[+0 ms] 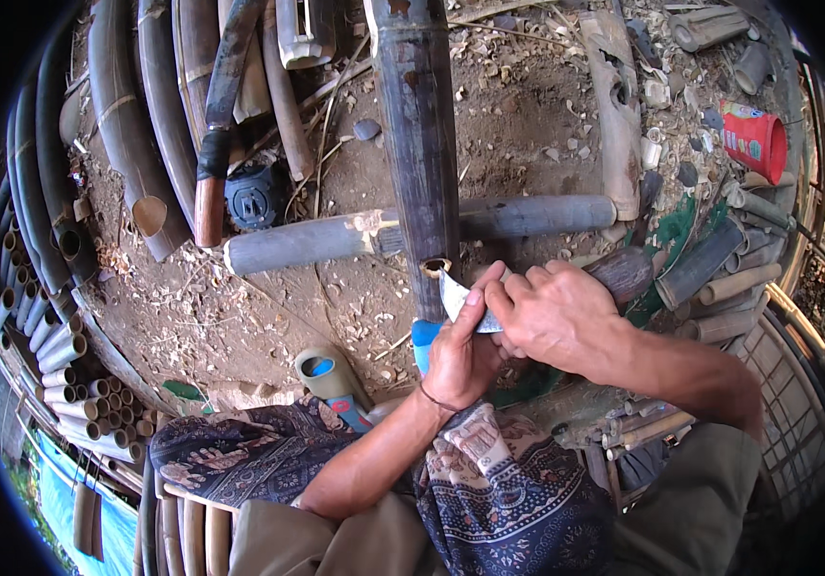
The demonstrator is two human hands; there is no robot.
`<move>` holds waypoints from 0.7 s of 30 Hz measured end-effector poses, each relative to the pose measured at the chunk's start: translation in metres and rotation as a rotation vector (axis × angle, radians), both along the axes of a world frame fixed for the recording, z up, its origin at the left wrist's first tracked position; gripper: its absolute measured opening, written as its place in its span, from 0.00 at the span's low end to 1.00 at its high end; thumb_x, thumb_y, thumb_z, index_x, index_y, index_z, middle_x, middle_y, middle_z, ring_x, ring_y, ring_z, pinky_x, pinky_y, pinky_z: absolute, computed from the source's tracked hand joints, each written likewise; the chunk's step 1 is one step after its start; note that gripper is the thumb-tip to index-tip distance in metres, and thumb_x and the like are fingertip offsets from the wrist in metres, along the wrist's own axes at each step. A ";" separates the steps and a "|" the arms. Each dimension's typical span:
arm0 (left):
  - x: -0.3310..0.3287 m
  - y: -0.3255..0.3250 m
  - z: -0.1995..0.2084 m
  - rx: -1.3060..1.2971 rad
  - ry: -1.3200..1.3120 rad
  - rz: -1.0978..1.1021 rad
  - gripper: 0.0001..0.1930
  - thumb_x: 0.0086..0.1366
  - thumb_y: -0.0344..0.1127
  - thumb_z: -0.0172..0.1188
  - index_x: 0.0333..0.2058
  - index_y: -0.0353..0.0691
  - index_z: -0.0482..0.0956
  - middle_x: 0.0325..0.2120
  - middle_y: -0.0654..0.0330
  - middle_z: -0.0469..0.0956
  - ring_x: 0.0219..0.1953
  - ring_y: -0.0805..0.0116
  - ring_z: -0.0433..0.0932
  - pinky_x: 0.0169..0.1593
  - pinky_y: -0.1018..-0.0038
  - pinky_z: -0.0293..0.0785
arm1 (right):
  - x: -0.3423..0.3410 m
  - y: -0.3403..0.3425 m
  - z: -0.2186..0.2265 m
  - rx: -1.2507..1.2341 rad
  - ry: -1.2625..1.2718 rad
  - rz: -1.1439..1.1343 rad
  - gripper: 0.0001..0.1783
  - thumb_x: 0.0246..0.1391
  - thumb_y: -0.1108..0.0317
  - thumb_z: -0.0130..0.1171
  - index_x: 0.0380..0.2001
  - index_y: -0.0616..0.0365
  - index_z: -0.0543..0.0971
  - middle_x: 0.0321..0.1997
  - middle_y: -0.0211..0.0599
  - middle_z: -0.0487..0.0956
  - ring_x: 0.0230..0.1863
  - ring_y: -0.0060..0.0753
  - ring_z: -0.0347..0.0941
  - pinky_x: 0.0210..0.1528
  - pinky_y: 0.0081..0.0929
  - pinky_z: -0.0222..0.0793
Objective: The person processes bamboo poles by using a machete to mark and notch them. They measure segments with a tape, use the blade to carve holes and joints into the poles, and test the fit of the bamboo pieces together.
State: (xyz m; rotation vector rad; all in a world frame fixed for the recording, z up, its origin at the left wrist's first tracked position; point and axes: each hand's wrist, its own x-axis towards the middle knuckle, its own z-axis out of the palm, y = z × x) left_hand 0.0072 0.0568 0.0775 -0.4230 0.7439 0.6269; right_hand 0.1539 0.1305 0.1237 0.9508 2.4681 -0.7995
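A dark bamboo pole (pixel 415 125) runs from the top edge toward me, with a cut hole (pixel 435 267) near its close end. A pale metal blade (pixel 461 300) has its tip at that hole. My left hand (pixel 459 365) is closed round the lower end of the work, its thumb pressed along the blade. My right hand (pixel 558 319) is closed beside it, fingers curled at the blade's wide end; any handle is hidden inside the grip. A blue thing (pixel 424 341), partly covered, shows beside my left hand.
The pole lies across a horizontal bamboo piece (pixel 537 217). A long tool with a wooden handle (pixel 209 211) rests at the left, near bamboo poles (pixel 120 106). A grey-green clog (pixel 328 372), a red packet (pixel 754 142) and stacked bamboo tubes (pixel 72 348) lie around. Shavings litter the soil.
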 end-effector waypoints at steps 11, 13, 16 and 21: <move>-0.051 0.037 -0.001 0.604 0.811 -1.118 0.21 0.68 0.42 0.49 0.30 0.25 0.77 0.12 0.45 0.75 0.19 0.53 0.80 0.26 0.61 0.74 | -0.068 -0.114 -0.041 -0.185 0.477 -1.201 0.31 0.43 0.71 0.62 0.55 0.60 0.70 0.40 0.45 0.78 0.37 0.50 0.78 0.35 0.39 0.76; -0.045 0.041 0.005 0.565 0.752 -1.057 0.20 0.68 0.41 0.48 0.31 0.26 0.77 0.12 0.47 0.75 0.18 0.55 0.80 0.26 0.62 0.74 | -0.055 -0.116 -0.037 -0.188 0.445 -1.162 0.32 0.43 0.71 0.62 0.56 0.58 0.70 0.42 0.46 0.79 0.39 0.51 0.78 0.38 0.39 0.76; -0.022 0.036 0.004 0.571 0.735 -0.910 0.17 0.69 0.38 0.46 0.39 0.27 0.75 0.16 0.52 0.77 0.19 0.63 0.79 0.26 0.67 0.75 | -0.031 -0.097 -0.030 -0.248 0.357 -1.123 0.30 0.45 0.71 0.62 0.55 0.54 0.72 0.43 0.48 0.80 0.40 0.52 0.79 0.41 0.39 0.77; -0.014 0.041 0.009 0.328 0.597 -0.566 0.19 0.71 0.39 0.43 0.46 0.27 0.74 0.16 0.58 0.75 0.16 0.68 0.74 0.22 0.73 0.69 | -0.004 -0.029 -0.017 -0.297 0.249 -0.704 0.21 0.46 0.67 0.61 0.46 0.57 0.75 0.33 0.46 0.81 0.30 0.52 0.79 0.31 0.43 0.76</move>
